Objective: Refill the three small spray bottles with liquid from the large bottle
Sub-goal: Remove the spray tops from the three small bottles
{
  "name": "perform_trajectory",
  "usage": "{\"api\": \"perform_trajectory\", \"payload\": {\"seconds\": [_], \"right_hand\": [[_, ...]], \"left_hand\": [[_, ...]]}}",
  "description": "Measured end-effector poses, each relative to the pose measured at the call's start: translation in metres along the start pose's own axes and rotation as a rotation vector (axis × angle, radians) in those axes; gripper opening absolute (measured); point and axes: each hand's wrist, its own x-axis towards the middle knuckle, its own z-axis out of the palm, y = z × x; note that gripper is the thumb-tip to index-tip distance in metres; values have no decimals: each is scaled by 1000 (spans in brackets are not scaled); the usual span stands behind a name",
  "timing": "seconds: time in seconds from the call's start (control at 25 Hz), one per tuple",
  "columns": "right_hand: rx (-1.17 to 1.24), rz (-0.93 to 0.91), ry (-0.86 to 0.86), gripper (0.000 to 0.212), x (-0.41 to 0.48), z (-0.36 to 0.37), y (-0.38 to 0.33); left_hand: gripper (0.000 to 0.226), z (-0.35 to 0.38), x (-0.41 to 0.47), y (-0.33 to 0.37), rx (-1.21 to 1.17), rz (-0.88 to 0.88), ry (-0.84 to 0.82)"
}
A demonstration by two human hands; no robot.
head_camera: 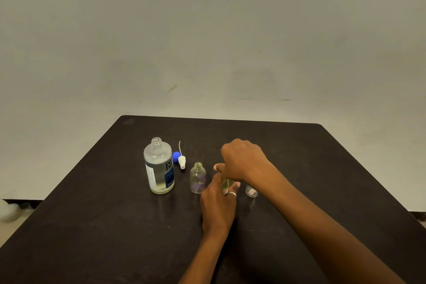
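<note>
1. Left hand (217, 205), forearm crossing the near edge of the table (96, 214): fingers wrapped round the body of the middle spray bottle (227, 183), a ring (232, 194) on one finger. The hand rests low by the tabletop.
2. Right hand (244, 161), forearm coming in from the near right corner: knuckles up, fingers curled down round the top of the same bottle, thumb pointing toward the left edge. The bottle's neck is hidden under this hand.
3. Middle spray bottle: upright near the centre of the table, clear, only a strip of its wall visible between the two hands.
4. Third spray bottle (251, 191): clear, just beside the middle one on the right-edge side, its upper part hidden behind the right forearm.
5. First spray bottle (197, 177): upright, neck open, purple print on its wall, just beside the left hand on the left-edge side.
6. Spray head (181, 162): white, lying on the table with its thin tube pointing toward the far edge, between the first spray bottle and the large bottle.
7. Blue cap (176, 156): on the table, touching or just beside the spray head.
8. Large bottle (159, 166): upright, uncapped, labelled, farthest toward the left edge, with some pale liquid inside.
</note>
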Motion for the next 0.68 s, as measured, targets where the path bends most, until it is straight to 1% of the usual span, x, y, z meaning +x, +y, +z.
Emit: {"api": "perform_trajectory", "payload": {"seconds": [0.08, 0.24, 0.4, 0.48, 0.6, 0.68], "right_hand": [[-6, 15, -9, 35, 0, 1, -1], [29, -22, -47, 23, 0, -1, 0], [81, -49, -83, 12, 4, -12, 4], [82, -50, -97, 7, 4, -23, 8], [75, -51, -90, 8, -1, -55, 12], [67, -46, -47, 12, -5, -82, 12]], "left_hand": [[25, -1, 0, 1, -7, -3, 2], [29, 0, 0, 2, -5, 10, 14], [23, 1, 1, 0, 5, 0, 11], [24, 2, 1, -1, -14, -8, 17], [30, 2, 1, -2, -35, -8, 12], [32, 2, 2, -3, -35, -8, 10]]}}
